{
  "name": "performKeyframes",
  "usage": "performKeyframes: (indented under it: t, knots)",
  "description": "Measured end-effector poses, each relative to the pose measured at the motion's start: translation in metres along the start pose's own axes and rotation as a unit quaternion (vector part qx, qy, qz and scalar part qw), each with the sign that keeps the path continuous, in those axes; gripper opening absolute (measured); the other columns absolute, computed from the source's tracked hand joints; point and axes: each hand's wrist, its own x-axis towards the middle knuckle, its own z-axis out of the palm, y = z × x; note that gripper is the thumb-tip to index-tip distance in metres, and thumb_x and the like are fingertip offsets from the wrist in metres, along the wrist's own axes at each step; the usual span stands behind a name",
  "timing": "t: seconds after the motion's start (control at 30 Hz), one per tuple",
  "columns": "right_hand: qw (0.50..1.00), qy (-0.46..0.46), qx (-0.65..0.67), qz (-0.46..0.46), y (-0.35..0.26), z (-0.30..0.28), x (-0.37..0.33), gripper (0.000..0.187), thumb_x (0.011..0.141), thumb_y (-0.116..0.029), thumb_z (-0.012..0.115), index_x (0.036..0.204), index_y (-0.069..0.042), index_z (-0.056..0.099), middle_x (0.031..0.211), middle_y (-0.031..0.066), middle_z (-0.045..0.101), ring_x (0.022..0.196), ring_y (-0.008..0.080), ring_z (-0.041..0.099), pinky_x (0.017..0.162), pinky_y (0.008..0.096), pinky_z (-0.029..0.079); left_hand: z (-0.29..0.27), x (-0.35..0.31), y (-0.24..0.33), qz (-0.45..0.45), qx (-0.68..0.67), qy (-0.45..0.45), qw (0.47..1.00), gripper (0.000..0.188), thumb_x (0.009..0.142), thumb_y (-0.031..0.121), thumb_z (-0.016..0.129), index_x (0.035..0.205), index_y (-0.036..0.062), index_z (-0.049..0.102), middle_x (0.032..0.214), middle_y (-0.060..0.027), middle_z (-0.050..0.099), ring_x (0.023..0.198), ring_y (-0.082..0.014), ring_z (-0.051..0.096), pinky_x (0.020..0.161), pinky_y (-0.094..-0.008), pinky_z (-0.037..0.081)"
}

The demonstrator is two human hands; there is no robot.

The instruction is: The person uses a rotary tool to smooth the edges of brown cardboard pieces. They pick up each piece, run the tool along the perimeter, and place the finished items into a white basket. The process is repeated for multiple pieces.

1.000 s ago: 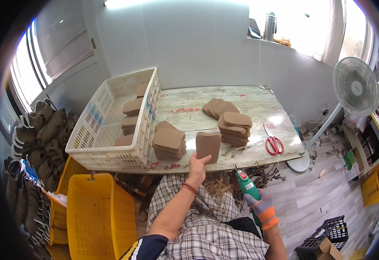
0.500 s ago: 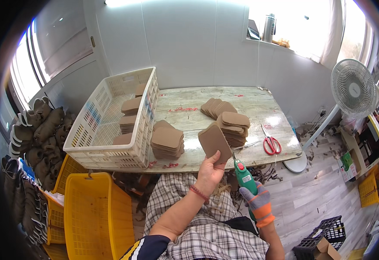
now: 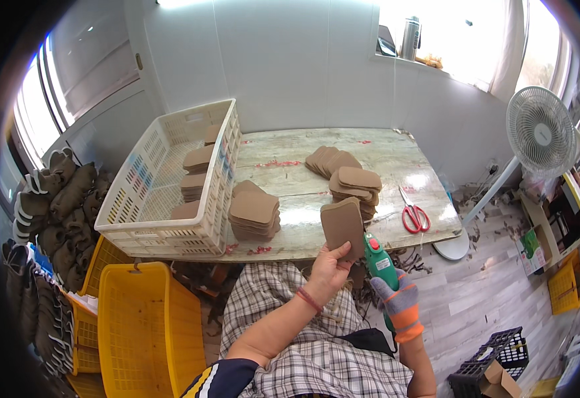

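My left hand [image 3: 333, 268] pinches the lower edge of a flat brown pad with rounded corners [image 3: 341, 224], raised over the table's front edge. In my gloved right hand [image 3: 399, 304] is a green hand-held power tool with a red button [image 3: 380, 263]. Its front end is close to the pad's right edge; the tip cannot be made out. Behind the pad stand a stack of similar brown pads [image 3: 358, 180] and a leaning row of them [image 3: 333, 161]. Farther left is another pad stack [image 3: 255, 211].
A white slatted crate [image 3: 213, 225] holding more pads stands on the table's left. Red-handled scissors [image 3: 414, 217] lie at the right, near a standing fan [image 3: 540, 132]. A yellow bin [image 3: 134, 331] is at my lower left, beside piled dark brown pieces [image 3: 71, 199]. Scraps litter the floor.
The held pad has shifted right and turned more upright, and its right edge has come closer to the power tool. My right hand has moved slightly right.
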Motion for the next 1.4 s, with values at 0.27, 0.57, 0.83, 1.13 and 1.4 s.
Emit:
performKeyframes:
  t: [0.27,0.57,0.83,1.13,1.4]
  knots:
    - [1.0,0.02,0.02,-0.006,-0.005,-0.005,0.004,0.038,0.077,-0.025,0.077,0.101,-0.002,0.06,0.069,-0.0014,0.058,0.05,0.0045,0.049,0.045,0.0219,0.04,-0.007,-0.004,-0.007,-0.007,0.061,-0.032,0.998,0.035,0.088,-0.005,0.054,0.121,0.0032,0.05,0.119,-0.0109,0.059,0.108,-0.0236,0.059,0.093,-0.038,0.051]
    - [1.0,0.003,0.016,0.009,-0.003,-0.006,0.0,0.036,0.079,-0.023,0.075,0.102,-0.001,0.058,0.067,-0.0006,0.057,0.047,0.0063,0.049,0.042,0.0221,0.038,-0.007,-0.006,-0.01,-0.015,0.039,-0.039,0.998,0.038,0.087,-0.005,0.055,0.124,0.0033,0.048,0.12,-0.0102,0.058,0.11,-0.0231,0.058,0.095,-0.0378,0.05]
    - [0.999,0.019,0.039,-0.001,-0.003,-0.009,0.003,0.039,0.077,-0.024,0.077,0.103,-0.001,0.059,0.069,-0.001,0.058,0.05,0.0051,0.049,0.045,0.0221,0.04,-0.012,-0.01,-0.015,-0.02,0.063,-0.055,0.996,0.04,0.086,-0.008,0.054,0.124,0.0055,0.048,0.122,-0.01,0.057,0.11,-0.0222,0.058,0.096,-0.0366,0.05]
    - [0.997,-0.059,-0.005,0.04,-0.005,-0.041,-0.005,0.043,0.076,-0.025,0.078,0.105,0.001,0.058,0.069,0.0009,0.059,0.051,0.0058,0.05,0.046,0.0218,0.041,-0.031,0.001,0.031,-0.005,0.256,-0.085,0.963,0.034,0.081,-0.009,0.059,0.113,0.0003,0.059,0.103,-0.0074,0.066,0.09,-0.0154,0.064,0.08,-0.0313,0.054]
    - [0.992,-0.091,-0.068,0.055,0.001,-0.047,-0.016,0.049,0.075,-0.027,0.079,0.108,0.003,0.057,0.069,0.0011,0.059,0.052,0.0057,0.051,0.046,0.0221,0.043,-0.025,-0.004,0.073,-0.076,0.453,-0.101,0.883,0.038,0.076,-0.009,0.061,0.113,-0.0006,0.062,0.101,-0.005,0.066,0.086,-0.0105,0.061,0.079,-0.0245,0.049]
